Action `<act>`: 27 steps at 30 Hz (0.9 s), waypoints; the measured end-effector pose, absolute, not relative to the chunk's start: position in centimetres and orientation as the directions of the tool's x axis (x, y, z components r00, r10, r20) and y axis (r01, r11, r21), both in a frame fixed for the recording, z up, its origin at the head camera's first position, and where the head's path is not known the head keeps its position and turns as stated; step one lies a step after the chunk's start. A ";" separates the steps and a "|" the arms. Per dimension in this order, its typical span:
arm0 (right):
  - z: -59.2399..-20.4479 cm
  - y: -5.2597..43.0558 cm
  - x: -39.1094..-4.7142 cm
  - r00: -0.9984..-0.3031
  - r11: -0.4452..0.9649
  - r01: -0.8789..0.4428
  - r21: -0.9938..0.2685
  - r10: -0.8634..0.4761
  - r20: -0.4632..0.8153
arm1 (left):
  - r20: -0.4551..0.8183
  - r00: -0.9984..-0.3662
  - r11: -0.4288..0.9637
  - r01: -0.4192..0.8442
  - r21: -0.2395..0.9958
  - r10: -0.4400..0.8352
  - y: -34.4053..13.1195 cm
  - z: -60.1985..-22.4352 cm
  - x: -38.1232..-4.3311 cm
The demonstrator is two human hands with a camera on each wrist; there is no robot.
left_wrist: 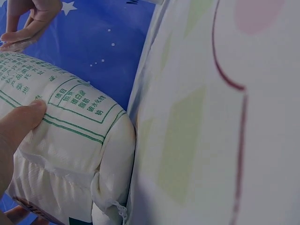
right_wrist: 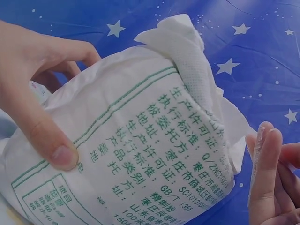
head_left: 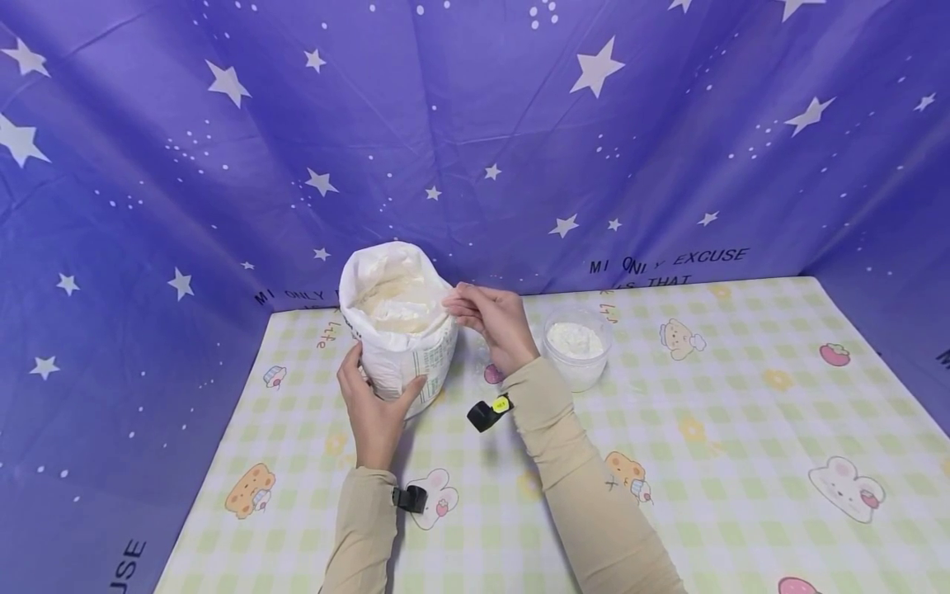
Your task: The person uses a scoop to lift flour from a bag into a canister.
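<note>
A white woven flour bag (head_left: pixel 404 355) with green print stands at the back left, its mouth open and pale flour (head_left: pixel 397 305) inside. My left hand (head_left: pixel 377 412) grips the bag low on its near left side, thumb across the printed front and fingers round the far side. At the right of the bag's mouth, my right hand (head_left: pixel 493 322) pinches the rim between thumb and fingertips. White powder coats one of its fingers (right_wrist: pixel 259 150) in the right wrist view. Just right of that hand stands a clear round tub (head_left: pixel 581 371) with white flour heaped in it.
A green-and-white checked cloth (head_left: pixel 742 429) with cartoon prints covers the table. Behind it and along both sides hangs a blue curtain (head_left: pixel 475 124) with white stars; the bag and tub stand near the back edge.
</note>
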State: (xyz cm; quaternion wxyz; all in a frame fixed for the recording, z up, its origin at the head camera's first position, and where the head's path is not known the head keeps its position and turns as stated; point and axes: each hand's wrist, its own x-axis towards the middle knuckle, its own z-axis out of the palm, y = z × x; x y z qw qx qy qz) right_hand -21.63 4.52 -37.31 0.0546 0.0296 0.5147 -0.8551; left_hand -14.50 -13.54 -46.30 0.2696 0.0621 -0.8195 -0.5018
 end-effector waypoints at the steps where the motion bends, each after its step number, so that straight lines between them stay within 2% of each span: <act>1: -37.3 4.6 -21.6 -0.992 -0.471 0.127 -0.873 -0.061 -0.112 | 0.377 -0.848 0.487 0.168 0.857 -0.371 -13.5 -46.3 -14.5; 27: -37.2 5.9 -20.9 -0.991 -0.592 0.121 -0.797 -0.029 -0.128 | 0.386 -0.842 0.488 0.174 0.856 -0.377 -13.5 -46.3 -14.5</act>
